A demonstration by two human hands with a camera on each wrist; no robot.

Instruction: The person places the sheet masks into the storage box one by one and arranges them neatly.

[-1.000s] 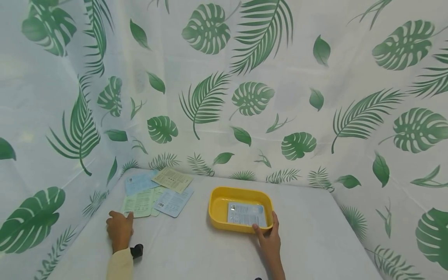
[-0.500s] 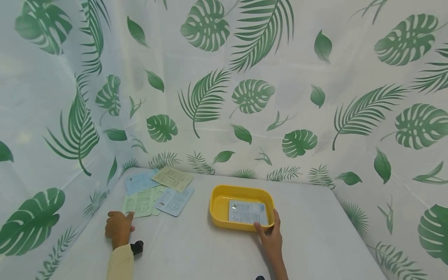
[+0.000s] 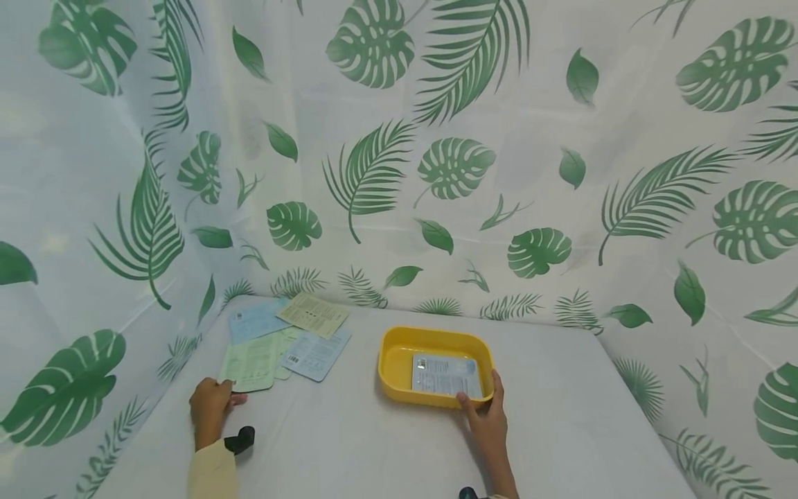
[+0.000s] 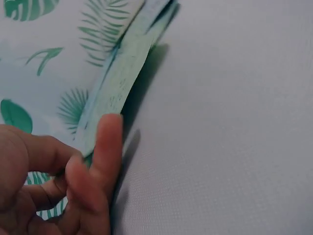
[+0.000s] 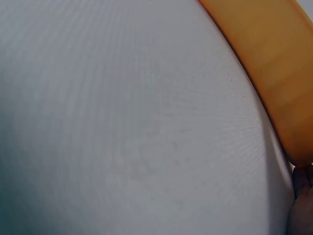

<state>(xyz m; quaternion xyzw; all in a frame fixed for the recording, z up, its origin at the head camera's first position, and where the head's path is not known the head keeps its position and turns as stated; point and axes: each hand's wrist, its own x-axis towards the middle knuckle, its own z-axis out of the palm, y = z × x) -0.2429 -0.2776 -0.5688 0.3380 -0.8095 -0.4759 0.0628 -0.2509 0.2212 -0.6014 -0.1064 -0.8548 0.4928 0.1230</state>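
Observation:
At the left of the head view, my left hand (image 3: 210, 409) pinches the near corner of a light green printed sachet (image 3: 249, 364). In the left wrist view, the green sachet (image 4: 115, 93) tilts up from the table, with a shadow under its edge. My right hand (image 3: 489, 423) grips the near right corner of a yellow tray (image 3: 399, 396), thumb over the rim. Inside the tray lies one pale blue sachet (image 3: 445, 374). The right wrist view catches only the tray's outer wall (image 5: 274, 63) and a bit of the right hand (image 5: 303, 210).
Around the green sachet lie a blue sachet (image 3: 255, 319), a yellowish sachet (image 3: 314, 314) and another blue sachet (image 3: 316, 353), partly overlapping. A second green one (image 3: 283, 343) shows between them. Leaf-printed curtains (image 3: 399, 173) bound the white table (image 3: 349, 443) at back and sides.
The left fingers have taken hold of the green sachet's near corner, and its near edge has risen slightly. The right hand stays on the tray. The head view has shifted a little.

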